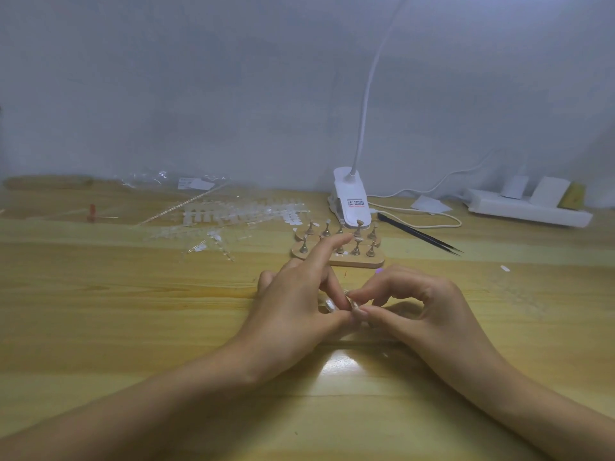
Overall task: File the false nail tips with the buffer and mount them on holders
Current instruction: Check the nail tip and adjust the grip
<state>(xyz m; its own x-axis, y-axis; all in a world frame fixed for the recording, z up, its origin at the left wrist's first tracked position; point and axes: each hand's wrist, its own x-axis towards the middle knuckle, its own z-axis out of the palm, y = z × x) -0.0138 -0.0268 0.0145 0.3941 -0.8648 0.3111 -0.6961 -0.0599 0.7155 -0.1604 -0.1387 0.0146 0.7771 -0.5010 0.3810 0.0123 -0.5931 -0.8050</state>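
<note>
Grip: my right hand [422,304] pinches a clear nail tip [353,305] between thumb and forefinger, other fingers curled. My left hand [299,304] meets it, thumb and a bent finger pinching the same tip, forefinger stretched straight toward the holders [339,252]. Position: both hands low over the tabletop [133,327], the tip held between them just above the wood. Second clear tip [329,304] just beside my left fingers; lying or held, I cannot tell. Beyond the hands: the holders, two wooden bases of small metal stands, several topped with tips. Behind those: white clip lamp [352,201], neck rising up the wall. To their right: black tweezers [419,232], lying slantwise. To their left: strips of clear tips [233,217], scattered, with a clear plastic bag [173,179] behind. Far right, by the wall: white power strip [529,209]. One stray tip [505,268] lies alone on the right.
</note>
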